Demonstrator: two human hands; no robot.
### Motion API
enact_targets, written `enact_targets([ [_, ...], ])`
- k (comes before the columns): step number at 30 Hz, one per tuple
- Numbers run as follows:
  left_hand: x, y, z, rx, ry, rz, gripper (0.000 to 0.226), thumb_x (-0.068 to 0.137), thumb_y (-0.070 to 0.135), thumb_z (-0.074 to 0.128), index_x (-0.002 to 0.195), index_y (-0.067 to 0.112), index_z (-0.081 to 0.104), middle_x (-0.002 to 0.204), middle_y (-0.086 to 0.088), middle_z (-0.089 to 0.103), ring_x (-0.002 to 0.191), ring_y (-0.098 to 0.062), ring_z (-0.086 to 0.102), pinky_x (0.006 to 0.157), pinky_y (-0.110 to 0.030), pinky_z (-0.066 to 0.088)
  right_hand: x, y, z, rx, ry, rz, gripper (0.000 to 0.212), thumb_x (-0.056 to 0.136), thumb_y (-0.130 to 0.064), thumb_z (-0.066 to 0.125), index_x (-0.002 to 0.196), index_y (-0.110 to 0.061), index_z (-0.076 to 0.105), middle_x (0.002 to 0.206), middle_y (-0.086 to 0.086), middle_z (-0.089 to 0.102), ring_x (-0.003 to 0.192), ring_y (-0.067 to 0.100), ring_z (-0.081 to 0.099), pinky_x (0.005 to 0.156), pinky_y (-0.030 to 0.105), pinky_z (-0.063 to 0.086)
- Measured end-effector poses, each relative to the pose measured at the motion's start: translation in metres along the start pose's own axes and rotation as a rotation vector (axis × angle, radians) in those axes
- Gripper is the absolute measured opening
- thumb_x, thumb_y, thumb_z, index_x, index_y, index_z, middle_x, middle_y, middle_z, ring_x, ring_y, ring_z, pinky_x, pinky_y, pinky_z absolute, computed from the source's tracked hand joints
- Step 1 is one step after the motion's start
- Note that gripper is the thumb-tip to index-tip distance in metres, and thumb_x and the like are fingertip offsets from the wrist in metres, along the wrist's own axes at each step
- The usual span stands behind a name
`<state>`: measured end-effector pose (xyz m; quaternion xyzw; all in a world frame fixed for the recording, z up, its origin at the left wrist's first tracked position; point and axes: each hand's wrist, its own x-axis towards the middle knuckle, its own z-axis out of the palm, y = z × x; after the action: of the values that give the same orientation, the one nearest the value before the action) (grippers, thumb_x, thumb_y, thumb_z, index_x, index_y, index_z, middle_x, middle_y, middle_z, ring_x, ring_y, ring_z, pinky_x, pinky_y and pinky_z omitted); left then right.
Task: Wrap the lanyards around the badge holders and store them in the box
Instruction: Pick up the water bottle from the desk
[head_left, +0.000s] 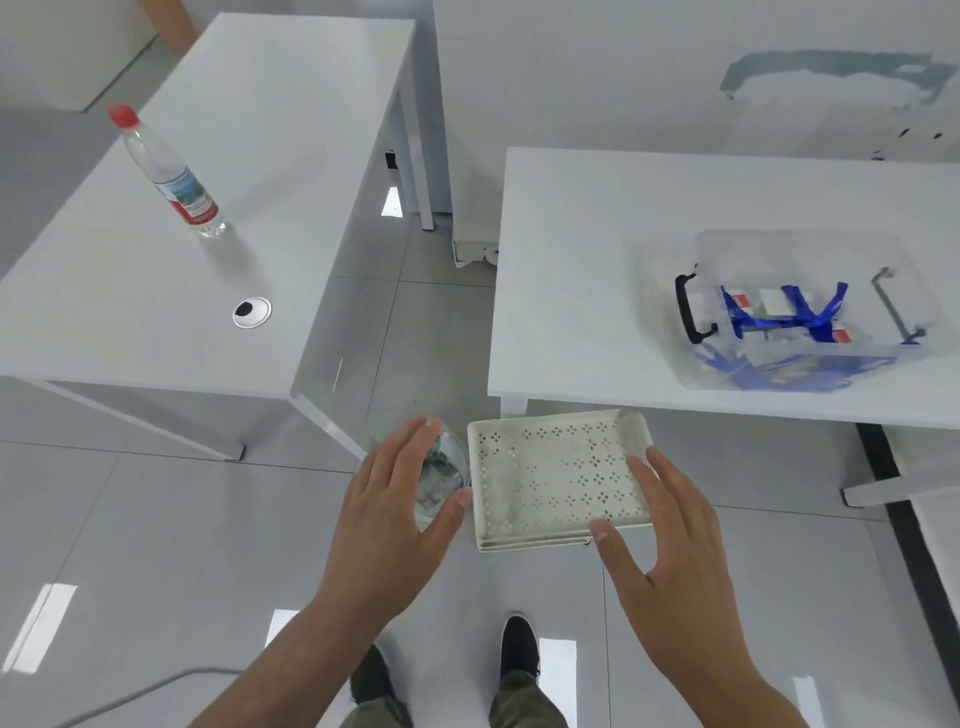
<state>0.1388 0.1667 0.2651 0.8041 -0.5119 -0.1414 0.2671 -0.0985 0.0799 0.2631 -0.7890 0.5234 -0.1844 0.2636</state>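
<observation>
Both hands reach forward over the grey tiled floor (156, 519), above two dark shoes (519, 644). On the left, the left hand (395, 509) curls around a clear glass object (441, 478), thumb at its near edge and fingers spread over its far side; what the object is exactly cannot be told, as it is blurred and half hidden. To the right, the right hand (670, 561) grips a white perforated tray (556, 473) by its near right corner, thumb on the front rim and fingers lying over the right side. This tray has rows of small diamond-shaped holes and appears to sit on a second one of the same kind, whose edge shows beneath. It is held in the air, just in front of the right-hand white surface (597, 260).

Farther back on that surface stands a clear plastic box (800, 312) with a black handle on its left end and a grey one on its right. Inside lie badge holders (769, 306) with white and red cards, bound with blue lanyards (800, 322).

On the left-hand white surface (130, 312) a water bottle (171, 176) with a red cap stands upright, well apart from a round cable grommet (252, 312).
</observation>
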Motion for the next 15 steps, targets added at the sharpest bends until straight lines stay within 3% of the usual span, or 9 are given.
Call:
enact_targets([
  [5, 0.031, -0.052, -0.026, -0.029, 0.027, 0.011, 0.067, 0.089, 0.059, 0.044, 0.149, 0.032, 0.03, 0.154, 0.016, 0.032, 0.142, -0.004, 0.028, 0.114, -0.029, 0.027, 0.033, -0.044, 0.039, 0.012, 0.023, -0.015, 0.058, 0.093, -0.054, 0.05, 0.145, -0.032, 0.037, 0.154, -0.022, 0.024, 0.142, -0.002, 0.016, 0.111, 0.029, 0.023],
  [9, 0.062, -0.124, -0.061, -0.056, 0.036, 0.033, 0.064, 0.091, 0.058, 0.045, 0.149, 0.034, 0.03, 0.155, 0.015, 0.032, 0.143, -0.003, 0.028, 0.114, -0.031, 0.029, 0.059, -0.1, 0.094, 0.006, 0.035, -0.012, 0.06, 0.089, -0.052, 0.05, 0.144, -0.034, 0.036, 0.155, -0.021, 0.023, 0.142, -0.001, 0.017, 0.112, 0.034, 0.025],
  [15, 0.108, -0.256, -0.144, -0.07, -0.027, 0.071, 0.065, 0.091, 0.06, 0.042, 0.15, 0.035, 0.031, 0.155, 0.017, 0.031, 0.14, 0.007, 0.02, 0.112, -0.026, 0.025, 0.086, -0.221, 0.188, -0.092, 0.068, 0.037, 0.062, 0.09, -0.057, 0.045, 0.145, -0.029, 0.037, 0.155, -0.014, 0.027, 0.142, 0.007, 0.022, 0.113, 0.032, 0.022],
])
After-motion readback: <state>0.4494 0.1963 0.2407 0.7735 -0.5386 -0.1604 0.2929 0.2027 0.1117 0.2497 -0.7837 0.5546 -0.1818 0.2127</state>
